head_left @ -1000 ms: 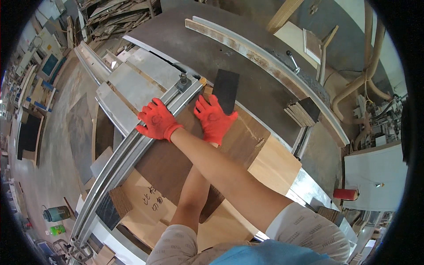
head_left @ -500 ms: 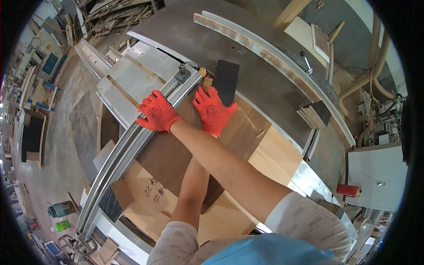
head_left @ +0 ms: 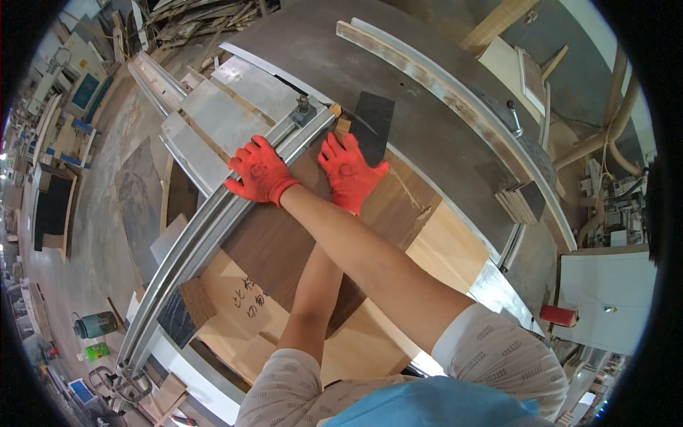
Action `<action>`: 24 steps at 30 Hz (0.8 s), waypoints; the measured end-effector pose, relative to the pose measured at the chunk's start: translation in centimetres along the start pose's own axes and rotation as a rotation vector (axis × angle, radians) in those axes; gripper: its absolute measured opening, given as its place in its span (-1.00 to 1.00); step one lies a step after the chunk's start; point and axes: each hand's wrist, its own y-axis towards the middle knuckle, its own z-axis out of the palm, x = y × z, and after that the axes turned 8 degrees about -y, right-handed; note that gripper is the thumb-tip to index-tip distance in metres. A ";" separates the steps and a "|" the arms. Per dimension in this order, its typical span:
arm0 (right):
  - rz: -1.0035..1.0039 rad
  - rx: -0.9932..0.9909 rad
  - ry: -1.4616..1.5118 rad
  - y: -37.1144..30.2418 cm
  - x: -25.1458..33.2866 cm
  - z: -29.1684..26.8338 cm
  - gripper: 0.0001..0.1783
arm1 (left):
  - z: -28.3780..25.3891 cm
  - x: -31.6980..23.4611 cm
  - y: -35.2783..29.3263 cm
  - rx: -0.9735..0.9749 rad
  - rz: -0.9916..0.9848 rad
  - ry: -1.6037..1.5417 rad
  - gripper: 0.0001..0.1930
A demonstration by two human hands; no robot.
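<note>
My forearms cross over a dark brown wood-grain board (head_left: 274,249). My right hand (head_left: 263,172), in a red glove, is on the left side with its fingers curled over a long aluminium fence rail (head_left: 213,213). My left hand (head_left: 350,174), also red-gloved, presses on the board's far end with fingers spread. Just beyond its fingers lie a flat black panel piece (head_left: 375,121) and a small wood block (head_left: 343,127). Whether the left fingertips touch either piece I cannot tell. A metal stop (head_left: 304,110) sits on the rail near its far end.
A pale board (head_left: 249,285) with handwriting lies beneath the brown one. The dark machine table (head_left: 434,149) extends to the right, bounded by a long curved-looking fence (head_left: 441,89). A stack of black-topped offcuts (head_left: 523,203) stands there. Scrap wood (head_left: 199,21) is piled at the back.
The whole view has shifted and turned slightly. Both hands keep about the same places on the rail and the board.
</note>
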 end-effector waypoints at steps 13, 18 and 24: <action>0.027 -0.012 0.020 0.0 -0.6 1.0 -0.47 | 0.3 -0.1 0.5 -0.018 -0.026 -0.028 -0.07; 0.093 -0.005 0.032 -0.1 0.0 1.3 -0.52 | 0.3 -0.2 0.6 0.057 -0.085 -0.019 -0.03; 0.164 0.056 0.160 0.1 0.0 1.1 -0.58 | 0.5 -0.7 0.5 0.106 -0.116 0.031 0.02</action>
